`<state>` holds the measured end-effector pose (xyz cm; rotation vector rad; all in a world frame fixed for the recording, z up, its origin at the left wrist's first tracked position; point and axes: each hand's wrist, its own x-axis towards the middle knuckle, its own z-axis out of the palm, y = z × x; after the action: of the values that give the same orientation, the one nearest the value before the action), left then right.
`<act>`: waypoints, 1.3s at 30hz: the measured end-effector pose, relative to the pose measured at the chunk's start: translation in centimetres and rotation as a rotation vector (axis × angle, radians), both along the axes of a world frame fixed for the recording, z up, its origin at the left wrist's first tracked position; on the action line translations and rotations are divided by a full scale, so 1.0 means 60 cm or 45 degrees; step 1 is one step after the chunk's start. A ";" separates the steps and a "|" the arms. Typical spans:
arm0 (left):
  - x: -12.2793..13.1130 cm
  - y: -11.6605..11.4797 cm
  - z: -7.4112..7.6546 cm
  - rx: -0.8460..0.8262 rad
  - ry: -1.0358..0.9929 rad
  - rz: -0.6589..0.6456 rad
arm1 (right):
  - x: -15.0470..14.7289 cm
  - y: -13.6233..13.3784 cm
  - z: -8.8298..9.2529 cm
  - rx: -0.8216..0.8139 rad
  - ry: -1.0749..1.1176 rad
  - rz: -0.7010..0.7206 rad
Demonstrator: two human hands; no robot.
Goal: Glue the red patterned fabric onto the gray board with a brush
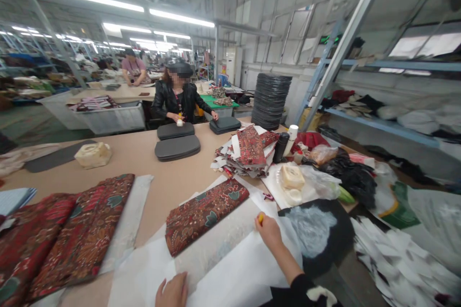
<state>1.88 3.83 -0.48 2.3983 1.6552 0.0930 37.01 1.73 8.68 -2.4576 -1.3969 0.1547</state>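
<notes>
My right hand (pixel 269 234) is closed around a small yellow tool (pixel 260 218), just above the right end of a translucent pale strip (pixel 219 244). The tool's working end is hidden. At the front edge, my left hand (pixel 173 291) lies on the white sheet with its thumb apart from the fingers; part of it is cut off by the frame. White paper sheets (pixel 237 273) spread beneath and beside the strip. Just beyond it lies a folded stack of patterned red-brown fabric (pixel 207 216).
More patterned fabric (pixel 86 230) lies left. Fabric scraps (pixel 248 151), bottles (pixel 281 147) and a cream-coloured tub (pixel 292 177) stand right, near a black sheet with a whitish smear (pixel 311 225). Across the table, a co-worker (pixel 176 91) handles grey panels (pixel 178 147).
</notes>
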 end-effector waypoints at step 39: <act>0.034 -0.011 0.061 -0.086 0.090 -0.151 | -0.264 0.024 -0.012 -0.133 0.249 0.800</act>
<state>3.92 3.15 3.16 2.4683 1.5155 -0.0670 21.15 3.15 7.94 -1.9233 -2.0530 0.5980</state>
